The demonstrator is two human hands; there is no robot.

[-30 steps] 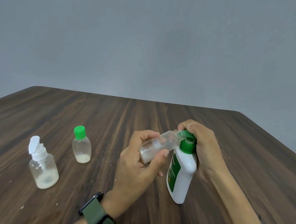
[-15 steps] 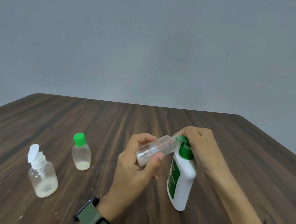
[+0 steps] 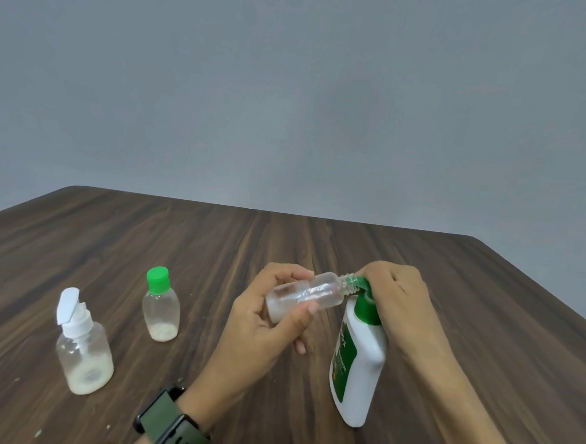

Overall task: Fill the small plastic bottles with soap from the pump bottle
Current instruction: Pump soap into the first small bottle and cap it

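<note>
My left hand [image 3: 261, 326] grips a small clear bottle [image 3: 309, 296], tilted almost on its side, with its open threaded neck against the green spout of the white pump bottle [image 3: 358, 366]. A little whitish soap sits at the small bottle's low end. My right hand [image 3: 396, 297] is curled over the green pump head and hides most of it. The pump bottle stands on the dark wooden table [image 3: 214, 244]. Two other small bottles stand at the left: one with a green cap [image 3: 160, 306] and one with an open white flip cap [image 3: 83, 349], each with soap at the bottom.
A dark green watch [image 3: 173, 424] is on my left wrist. The table's far edge meets a plain grey wall, and its right corner is rounded. A few pale specks lie on the wood near the front.
The pump head has come up a little under my right hand compared with a second ago. The small bottle stays at the spout, and the view has tipped slightly downward.
</note>
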